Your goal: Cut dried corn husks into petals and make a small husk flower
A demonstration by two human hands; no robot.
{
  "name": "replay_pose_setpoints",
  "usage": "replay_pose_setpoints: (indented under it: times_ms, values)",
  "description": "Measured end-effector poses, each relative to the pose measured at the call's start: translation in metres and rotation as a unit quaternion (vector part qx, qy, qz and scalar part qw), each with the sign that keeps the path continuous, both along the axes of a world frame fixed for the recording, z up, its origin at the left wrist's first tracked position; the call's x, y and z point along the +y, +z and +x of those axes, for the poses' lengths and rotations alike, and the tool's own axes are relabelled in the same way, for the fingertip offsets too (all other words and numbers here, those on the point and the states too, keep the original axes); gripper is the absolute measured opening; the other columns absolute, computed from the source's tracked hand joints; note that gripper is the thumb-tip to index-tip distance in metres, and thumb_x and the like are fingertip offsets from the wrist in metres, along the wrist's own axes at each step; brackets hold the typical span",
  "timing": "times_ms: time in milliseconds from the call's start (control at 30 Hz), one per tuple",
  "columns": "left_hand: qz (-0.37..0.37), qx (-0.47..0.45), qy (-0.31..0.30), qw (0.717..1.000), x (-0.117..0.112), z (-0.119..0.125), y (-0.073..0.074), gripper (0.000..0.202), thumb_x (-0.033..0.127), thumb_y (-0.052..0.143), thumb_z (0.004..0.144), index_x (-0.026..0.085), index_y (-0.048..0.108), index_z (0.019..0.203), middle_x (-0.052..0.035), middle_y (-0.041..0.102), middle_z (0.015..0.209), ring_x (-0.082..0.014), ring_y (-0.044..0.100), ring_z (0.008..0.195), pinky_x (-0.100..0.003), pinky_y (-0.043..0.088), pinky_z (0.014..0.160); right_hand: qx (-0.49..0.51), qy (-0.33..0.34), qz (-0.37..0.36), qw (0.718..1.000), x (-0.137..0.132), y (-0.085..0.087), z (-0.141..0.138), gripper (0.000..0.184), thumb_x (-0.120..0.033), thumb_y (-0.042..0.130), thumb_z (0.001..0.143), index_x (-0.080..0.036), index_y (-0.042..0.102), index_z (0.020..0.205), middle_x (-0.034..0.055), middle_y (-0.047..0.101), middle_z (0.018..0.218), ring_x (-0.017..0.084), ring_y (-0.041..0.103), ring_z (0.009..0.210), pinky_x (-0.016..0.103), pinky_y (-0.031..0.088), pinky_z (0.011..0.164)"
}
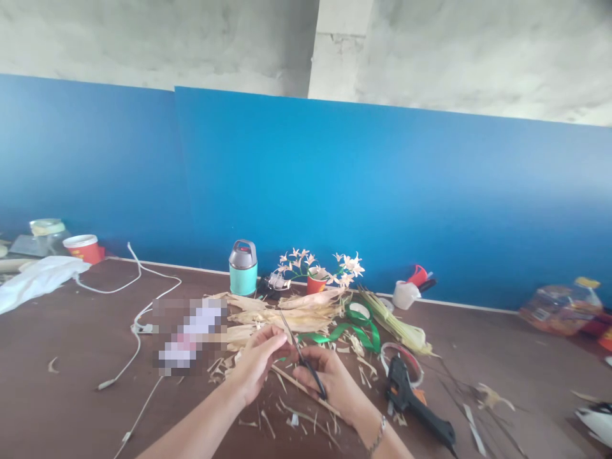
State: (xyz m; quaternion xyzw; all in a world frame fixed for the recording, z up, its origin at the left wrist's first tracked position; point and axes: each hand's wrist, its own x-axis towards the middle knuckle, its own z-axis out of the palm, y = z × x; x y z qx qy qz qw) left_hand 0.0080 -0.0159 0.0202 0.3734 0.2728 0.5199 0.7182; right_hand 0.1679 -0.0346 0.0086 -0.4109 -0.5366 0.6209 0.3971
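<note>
My right hand [335, 381] grips dark-handled scissors [310, 371], their blades pointing up and away from me. Close beside the blades, my left hand [262, 360] is pinched at the fingertips; what sits in that pinch is too small to make out. A thin pale stalk [289, 375] runs beneath both hands toward the lower right. Behind them lie dried corn husks [258, 315] in a loose layer, with green ribbon [338, 333] at their right end. Small husk scraps [268, 421] are scattered around my hands.
A black glue gun [415, 405] and a tape roll [415, 363] lie at right. Husk flowers [351, 264] stand in a red cup [315, 284] near the blue partition [306, 178], beside a turquoise flask [243, 274]. White cables [139, 338] cross the left side.
</note>
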Motion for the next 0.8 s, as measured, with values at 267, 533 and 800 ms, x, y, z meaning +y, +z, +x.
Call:
replay_pose_setpoints:
  times_ms: [267,533,800]
  values:
    - [0.003,-0.008,-0.021,1.000,0.004,-0.003,-0.003,0.013,0.019,0.064,0.073,0.017,0.054,0.064,0.0008,0.063,0.063,-0.0136,0.061,0.065,-0.028,0.045,0.069,0.014,-0.003,-0.015,1.000,-0.001,-0.001,0.002,0.036,-0.040,0.078,0.060,-0.014,0.064,0.080,-0.0055,0.049,0.054,0.002,0.032,0.039,0.016,0.023,0.037]
    - [0.012,-0.003,-0.036,0.999,0.006,-0.005,-0.002,0.013,0.018,0.065,0.071,0.017,0.054,0.063,-0.0005,0.065,0.063,-0.0150,0.061,0.064,-0.028,0.045,0.067,0.018,0.011,-0.016,1.000,0.002,-0.003,0.005,0.033,-0.036,0.079,0.059,-0.015,0.063,0.080,-0.0063,0.049,0.054,0.002,0.029,0.039,0.017,0.021,0.036]
    - [0.025,0.061,-0.037,0.997,0.007,-0.008,0.003,0.014,0.022,0.065,0.069,0.017,0.054,0.061,-0.0012,0.065,0.070,-0.0153,0.059,0.070,-0.026,0.042,0.069,0.010,-0.046,-0.013,0.999,0.000,0.006,0.005,0.034,-0.038,0.078,0.059,-0.016,0.062,0.079,-0.0061,0.050,0.055,0.004,0.035,0.041,0.017,0.028,0.038]
